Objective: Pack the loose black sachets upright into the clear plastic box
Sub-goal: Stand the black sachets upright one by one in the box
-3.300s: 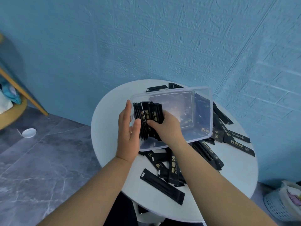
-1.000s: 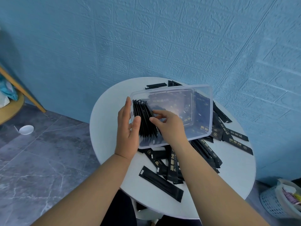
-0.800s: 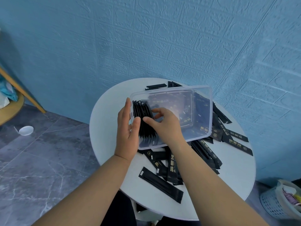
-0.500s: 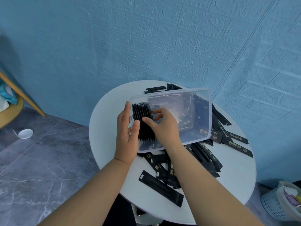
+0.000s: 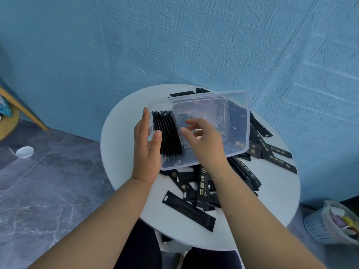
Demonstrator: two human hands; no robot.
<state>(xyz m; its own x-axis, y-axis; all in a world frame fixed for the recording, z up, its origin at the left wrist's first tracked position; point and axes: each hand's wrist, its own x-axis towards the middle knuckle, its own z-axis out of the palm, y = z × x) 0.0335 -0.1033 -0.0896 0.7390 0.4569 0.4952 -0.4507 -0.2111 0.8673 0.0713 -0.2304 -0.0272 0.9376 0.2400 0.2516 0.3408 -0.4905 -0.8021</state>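
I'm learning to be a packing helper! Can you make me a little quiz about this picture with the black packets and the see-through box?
1. True or false: the packed sachets stand in a row at the left end of the clear plastic box.
2. Which hand holds the box's left wall: A) left hand B) right hand?
3. Where do the loose sachets lie?

Key
1. True.
2. A. The right hand hovers over the box, fingers spread, holding nothing.
3. On the round white table, around and partly under the box.
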